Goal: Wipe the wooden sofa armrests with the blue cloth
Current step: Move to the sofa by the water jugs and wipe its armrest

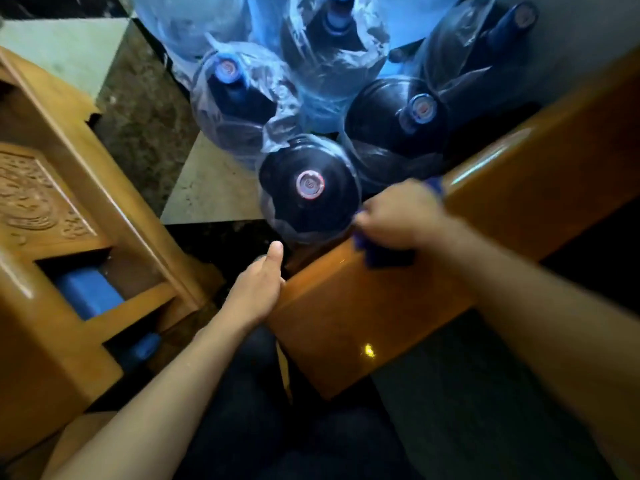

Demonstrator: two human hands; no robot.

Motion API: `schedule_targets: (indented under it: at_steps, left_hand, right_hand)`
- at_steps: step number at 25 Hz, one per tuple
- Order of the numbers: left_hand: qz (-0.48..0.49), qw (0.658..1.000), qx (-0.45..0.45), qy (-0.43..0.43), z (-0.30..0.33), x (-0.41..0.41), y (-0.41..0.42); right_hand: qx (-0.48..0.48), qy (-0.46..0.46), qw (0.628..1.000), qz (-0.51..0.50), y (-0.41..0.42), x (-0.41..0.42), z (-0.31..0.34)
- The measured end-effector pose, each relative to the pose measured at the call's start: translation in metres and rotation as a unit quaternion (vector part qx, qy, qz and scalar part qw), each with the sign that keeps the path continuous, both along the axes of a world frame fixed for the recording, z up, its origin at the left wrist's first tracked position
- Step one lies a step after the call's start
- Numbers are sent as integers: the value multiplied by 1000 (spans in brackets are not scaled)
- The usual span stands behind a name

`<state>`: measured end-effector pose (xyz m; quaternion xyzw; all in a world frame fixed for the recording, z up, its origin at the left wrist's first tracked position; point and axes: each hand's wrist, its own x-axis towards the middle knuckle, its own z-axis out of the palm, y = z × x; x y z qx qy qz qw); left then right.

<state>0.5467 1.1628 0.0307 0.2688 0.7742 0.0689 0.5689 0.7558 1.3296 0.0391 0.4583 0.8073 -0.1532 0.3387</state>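
A glossy orange-brown wooden sofa armrest (356,306) runs from the lower middle up to the right edge. My right hand (398,213) lies on its top near the far edge, pressing a dark blue cloth (384,256) onto the wood; cloth shows under the palm and beyond the fingers. My left hand (259,285) rests against the armrest's left end, thumb up, fingers hidden behind the wood.
Several large blue water jugs (308,188) wrapped in plastic stand close beyond the armrest. A carved wooden furniture piece (86,216) with a blue object in its gap fills the left side. Checkered floor tiles (207,188) show between them.
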Motion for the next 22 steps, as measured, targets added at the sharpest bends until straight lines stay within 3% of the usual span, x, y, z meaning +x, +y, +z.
schedule_targets:
  at_steps: [1, 3, 4, 5, 7, 9, 10, 12, 14, 15, 17, 19, 21, 22]
  left_hand:
    - [94, 995, -18, -29, -3, -10, -10]
    - [315, 942, -64, -99, -4, -28, -20]
    - [382, 913, -79, -123, -5, -33, -20]
    - [393, 904, -91, -140, -6, -34, -17]
    - [286, 940, -96, -158, -10, -32, -11]
    - [86, 984, -51, -150, -5, -20, 2]
    - [-13, 989, -11, -150, -5, -15, 11]
    - [-229, 963, 69, -125, -3, -4, 27]
    - [-347, 928, 105, -89, 0, 7, 35]
    - [-361, 923, 105, -81, 2, 10, 36]
    - [-358, 926, 109, -56, 8, 7, 25]
    - [-280, 956, 84, -29, 15, -2, -1]
    - [-161, 986, 44, 9, 27, -8, -32]
    - [-106, 994, 28, 23, 36, -7, -47]
  right_hand:
    - [-42, 36, 998, 15, -53, -46, 3]
    - [-23, 149, 989, -5, -155, -121, 16]
    - [-5, 195, 980, -43, -175, -132, 16]
    - [34, 236, 969, -67, -185, -123, 11]
    - [98, 273, 956, -49, -200, -85, 8]
    - [172, 220, 958, -71, -200, -26, 6]
    - [199, 187, 952, -135, -192, 0, 5]
    - [250, 133, 898, -337, -182, 18, 0]
    - [310, 97, 822, -467, -193, -12, -11]
    - [324, 105, 812, -475, -210, -37, -14]
    - [311, 184, 857, -367, -263, -79, -15]
    - [271, 262, 886, -271, -306, -83, -10]
    - [267, 279, 872, -300, -331, -73, -7]
    - [281, 277, 848, -355, -343, -73, -3]
